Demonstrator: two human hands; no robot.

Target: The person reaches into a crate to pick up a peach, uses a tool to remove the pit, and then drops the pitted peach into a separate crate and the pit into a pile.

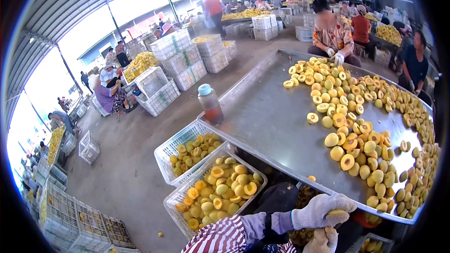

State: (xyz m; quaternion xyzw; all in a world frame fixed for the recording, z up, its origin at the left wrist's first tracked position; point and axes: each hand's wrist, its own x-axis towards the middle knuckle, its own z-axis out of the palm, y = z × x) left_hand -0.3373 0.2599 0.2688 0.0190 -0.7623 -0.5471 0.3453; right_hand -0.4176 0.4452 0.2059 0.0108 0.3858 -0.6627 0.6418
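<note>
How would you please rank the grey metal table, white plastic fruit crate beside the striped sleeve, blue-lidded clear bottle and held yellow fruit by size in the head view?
1. Grey table
2. White crate
3. Blue-lidded bottle
4. Held fruit, partly hidden

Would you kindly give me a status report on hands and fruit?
Left hand closed on a fruit. Right hand just below, grip unclear. Fruit pile on metal table, its rim close to left hand.

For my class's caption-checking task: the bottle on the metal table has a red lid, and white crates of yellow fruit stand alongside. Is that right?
No: the head view shows a pale blue lid, not red, on the bottle. It does stand on the metal table, with white crates of yellow fruit alongside.
</note>
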